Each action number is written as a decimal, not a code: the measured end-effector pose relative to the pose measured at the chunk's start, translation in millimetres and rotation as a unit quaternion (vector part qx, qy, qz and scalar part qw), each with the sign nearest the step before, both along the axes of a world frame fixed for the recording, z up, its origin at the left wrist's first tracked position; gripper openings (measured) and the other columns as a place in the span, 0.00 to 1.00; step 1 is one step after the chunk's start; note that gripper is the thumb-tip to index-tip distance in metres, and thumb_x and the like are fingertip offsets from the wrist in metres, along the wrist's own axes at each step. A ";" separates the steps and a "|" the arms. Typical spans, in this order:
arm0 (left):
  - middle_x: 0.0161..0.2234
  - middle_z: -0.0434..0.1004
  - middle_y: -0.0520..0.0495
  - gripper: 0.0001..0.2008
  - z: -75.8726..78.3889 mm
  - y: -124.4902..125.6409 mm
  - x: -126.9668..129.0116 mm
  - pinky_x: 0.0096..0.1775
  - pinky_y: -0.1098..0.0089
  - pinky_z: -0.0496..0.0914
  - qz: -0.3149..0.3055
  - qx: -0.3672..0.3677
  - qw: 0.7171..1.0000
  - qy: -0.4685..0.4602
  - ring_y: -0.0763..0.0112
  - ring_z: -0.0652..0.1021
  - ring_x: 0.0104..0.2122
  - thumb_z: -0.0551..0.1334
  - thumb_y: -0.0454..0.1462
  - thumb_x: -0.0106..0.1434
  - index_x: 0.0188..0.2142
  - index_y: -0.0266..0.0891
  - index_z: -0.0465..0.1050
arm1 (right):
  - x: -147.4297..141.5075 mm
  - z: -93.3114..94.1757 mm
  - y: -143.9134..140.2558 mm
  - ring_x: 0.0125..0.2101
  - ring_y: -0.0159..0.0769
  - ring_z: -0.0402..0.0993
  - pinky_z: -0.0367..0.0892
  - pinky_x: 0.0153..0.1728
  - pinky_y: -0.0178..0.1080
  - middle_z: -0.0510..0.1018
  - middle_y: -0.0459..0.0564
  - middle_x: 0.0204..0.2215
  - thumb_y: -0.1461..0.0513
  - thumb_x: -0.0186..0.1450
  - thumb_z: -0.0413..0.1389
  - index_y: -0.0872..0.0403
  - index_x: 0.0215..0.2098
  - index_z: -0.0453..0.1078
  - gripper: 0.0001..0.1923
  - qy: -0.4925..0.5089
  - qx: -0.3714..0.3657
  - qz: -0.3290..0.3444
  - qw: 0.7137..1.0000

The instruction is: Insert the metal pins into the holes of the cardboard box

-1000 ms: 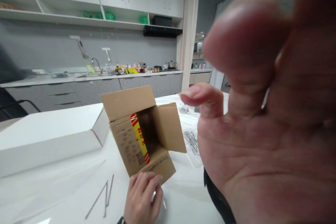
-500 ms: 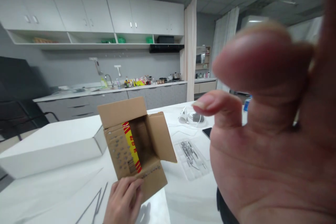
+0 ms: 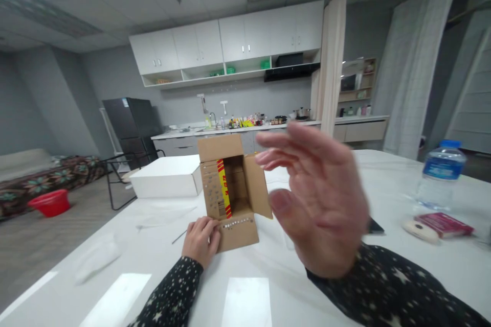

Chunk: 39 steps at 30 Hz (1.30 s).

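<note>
An open cardboard box point(image 3: 211, 184) stands on the white table with its opening toward me and its flaps spread. Yellow and red tape runs along the edge of the opening, and the visible interior looks bare. My left hand point(image 3: 200, 241) grips the lower left corner, fingers curled at the front flap. In the air to the right of the box is my right hand point(image 3: 322, 204), slightly blurred. Its fingers are extended, the thumb stands apart, and it holds nothing. Part of the right side flap is hidden behind it.
A white box point(image 3: 164, 179) lies left of the carton, and a crumpled clear bag point(image 3: 97, 258) is nearer me. On the right are a water bottle point(image 3: 441, 176), a dark red packet point(image 3: 445, 225), a white mouse-shaped object point(image 3: 421, 231) and a dark flat object point(image 3: 376, 227).
My right hand has moved away from the camera and toward the box. The view has shifted left, showing more room. My left hand stays at the carton's lower corner.
</note>
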<state>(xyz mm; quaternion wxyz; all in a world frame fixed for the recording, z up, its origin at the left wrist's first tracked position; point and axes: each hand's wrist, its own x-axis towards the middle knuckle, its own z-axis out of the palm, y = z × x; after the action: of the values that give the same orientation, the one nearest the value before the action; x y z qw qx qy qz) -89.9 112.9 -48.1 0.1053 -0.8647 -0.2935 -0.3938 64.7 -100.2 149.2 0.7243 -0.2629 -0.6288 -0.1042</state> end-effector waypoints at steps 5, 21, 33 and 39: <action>0.34 0.74 0.46 0.08 -0.6 -2.3 -8.8 0.40 0.64 0.63 0.003 0.005 1.000 0.007 0.65 0.73 0.37 0.53 0.34 0.60 0.34 0.41 0.71 | 25.7 -72.9 51.1 0.31 0.30 0.71 0.69 0.35 0.38 0.75 0.48 0.35 0.65 0.63 0.52 0.54 0.43 0.67 0.10 -0.058 -0.145 -0.075 0.985; 0.32 0.74 0.49 0.04 -3.6 12.2 -46.6 0.40 0.64 0.61 0.204 -0.097 0.969 -0.102 0.66 0.74 0.33 0.54 0.36 0.58 0.33 0.41 0.65 | 35.8 -209.1 66.5 0.21 0.28 0.64 0.55 0.25 0.33 0.70 0.44 0.21 0.66 0.61 0.49 0.54 0.28 0.66 0.06 -0.311 -0.211 -0.179 0.909; 0.37 0.75 0.44 0.09 -6.3 7.0 -64.1 0.43 0.56 0.61 0.287 -0.208 0.934 0.028 0.59 0.72 0.41 0.53 0.38 0.59 0.36 0.42 0.69 | 31.2 -210.2 63.2 0.22 0.28 0.66 0.56 0.26 0.32 0.74 0.45 0.23 0.64 0.61 0.49 0.53 0.31 0.69 0.07 -0.319 -0.369 -0.126 0.864; 0.40 0.74 0.42 0.10 -3.8 -1.8 -55.4 0.44 0.56 0.61 0.264 -0.195 0.940 0.095 0.58 0.71 0.43 0.53 0.39 0.59 0.37 0.41 0.71 | 30.2 -204.9 59.6 0.24 0.29 0.68 0.57 0.26 0.32 0.75 0.44 0.23 0.64 0.60 0.51 0.53 0.32 0.71 0.06 -0.342 -0.395 -0.115 0.845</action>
<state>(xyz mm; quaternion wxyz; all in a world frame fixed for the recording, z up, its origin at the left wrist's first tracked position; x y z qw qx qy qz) -145.3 111.0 -51.9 0.0622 -0.7928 -0.5712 -0.2031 94.9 -40.6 -55.7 0.2813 -0.5451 -0.7897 -0.0129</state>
